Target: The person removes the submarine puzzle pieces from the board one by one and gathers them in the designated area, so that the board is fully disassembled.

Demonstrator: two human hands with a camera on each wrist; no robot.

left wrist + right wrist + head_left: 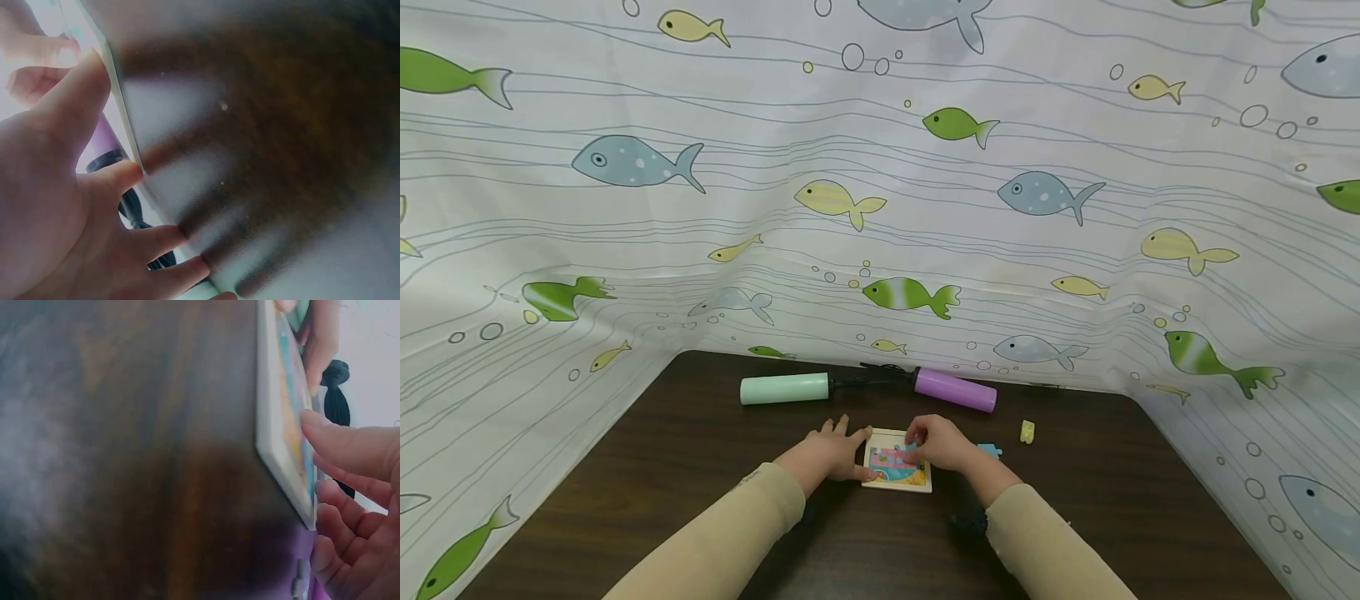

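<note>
A small square jigsaw puzzle in a pale wooden frame (897, 487) lies flat on the dark table, its picture pink, blue and yellow. My left hand (829, 454) rests at its left edge with the fingers spread; in the left wrist view the thumb (81, 87) lies along the frame's side. Over the right part of the puzzle, my right hand (943, 443) has its fingers bent and pinches at a puzzle piece largely covered by the fingertips. The right wrist view shows that hand's thumb (350, 447) against the picture surface.
A blue piece (990, 451) lies just right of my right hand, and a pale yellow piece (1027, 432) farther right. Behind the puzzle lie a mint-green cylinder (785, 388) and a purple cylinder (956, 390) with black cords. A fish-patterned curtain (910, 250) surrounds the table.
</note>
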